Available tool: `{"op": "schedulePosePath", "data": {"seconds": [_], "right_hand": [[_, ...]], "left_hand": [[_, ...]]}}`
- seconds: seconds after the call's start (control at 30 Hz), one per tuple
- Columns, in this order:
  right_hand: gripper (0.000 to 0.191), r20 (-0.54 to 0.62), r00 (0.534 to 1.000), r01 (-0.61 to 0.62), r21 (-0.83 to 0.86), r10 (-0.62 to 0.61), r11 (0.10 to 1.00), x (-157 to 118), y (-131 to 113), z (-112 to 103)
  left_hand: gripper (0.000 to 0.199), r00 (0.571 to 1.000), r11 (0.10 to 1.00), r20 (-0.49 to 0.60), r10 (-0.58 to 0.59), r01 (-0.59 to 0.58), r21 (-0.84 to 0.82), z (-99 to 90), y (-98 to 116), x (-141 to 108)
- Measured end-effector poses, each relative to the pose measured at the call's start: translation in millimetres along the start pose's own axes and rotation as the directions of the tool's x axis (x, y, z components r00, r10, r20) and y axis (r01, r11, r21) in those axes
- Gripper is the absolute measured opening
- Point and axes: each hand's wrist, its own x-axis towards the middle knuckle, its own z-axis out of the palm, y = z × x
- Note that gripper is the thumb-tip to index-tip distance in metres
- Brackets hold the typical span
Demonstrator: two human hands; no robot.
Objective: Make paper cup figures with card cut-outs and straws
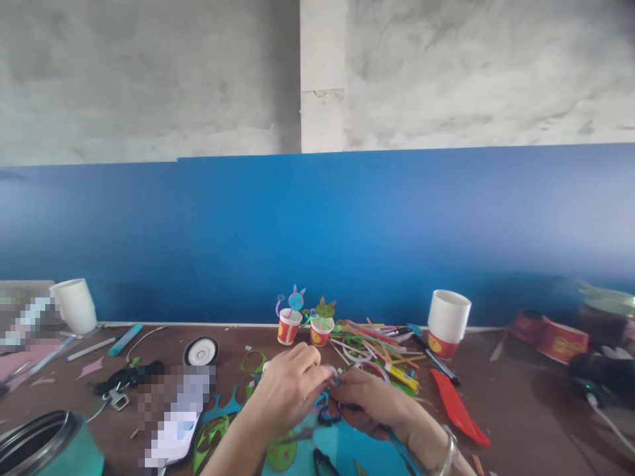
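Observation:
Over the near middle of the table, my left hand [292, 383] and my right hand [370, 400] meet with their fingers pinched together. Something small, pale and bluish shows between the fingertips, too covered to name. Scissors [325, 463] with dark handles lie just below on a light-blue sheet [352, 443]. A round green paper piece [281, 456] with drawn marks sits under my left wrist. Straight ahead stand two small red-and-white paper cups, one with a blue cat-like paper figure [296, 301], the other with a green one [325, 309].
Colored pipe cleaners or strips [372, 340] are heaped behind my right hand. Stacked paper cups [448, 320], a red plastic piece [456, 410] and a black marker [441, 363] lie rightward. Leftward are a phone [181, 423], a lid [201, 354], cut scraps [213, 439] and a teal tumbler [54, 443].

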Motion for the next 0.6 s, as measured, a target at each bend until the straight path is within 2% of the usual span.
{"op": "schedulePosePath", "data": {"seconds": [0.13, 0.23, 0.33, 0.43, 0.53, 0.6], "right_hand": [[0.019, -0.058, 0.998, 0.027, -0.089, -0.032, 0.996, -1.5, -0.4, 2.4], [0.021, -0.086, 0.995, 0.028, -0.215, -0.047, 0.976, -3.4, 0.2, 3.1], [0.021, -0.126, 0.99, 0.012, -0.393, -0.066, 0.92, -6.8, 0.1, 3.9], [0.022, -0.125, 0.976, 0.087, -0.532, -0.18, 0.842, -9.9, -1.3, 4.4], [0.023, -0.093, 0.979, 0.099, -0.561, -0.181, 0.822, -10.0, -2.1, 2.7], [0.023, -0.097, 0.982, 0.08, -0.562, -0.161, 0.823, -9.5, -1.3, 2.0]], "left_hand": [[0.022, 1.0, 1.0, 0.005, 0.018, -0.018, -0.004, -0.7, 2.1, 0.8], [0.024, 1.0, 1.0, -0.008, 0.014, -0.014, -0.013, 1.3, 4.3, 1.2], [0.022, 1.0, 0.999, -0.001, 0.017, -0.018, -0.027, 5.2, 4.9, 0.5], [0.018, 0.999, 0.999, 0.033, 0.037, -0.038, 0.029, 10.8, 5.8, -1.1], [0.015, 0.997, 0.993, 0.052, 0.049, -0.055, 0.107, 17.4, 10.1, -2.0], [0.015, 0.999, 0.994, 0.022, 0.034, -0.036, 0.105, 21.8, 13.1, -1.4]]}}
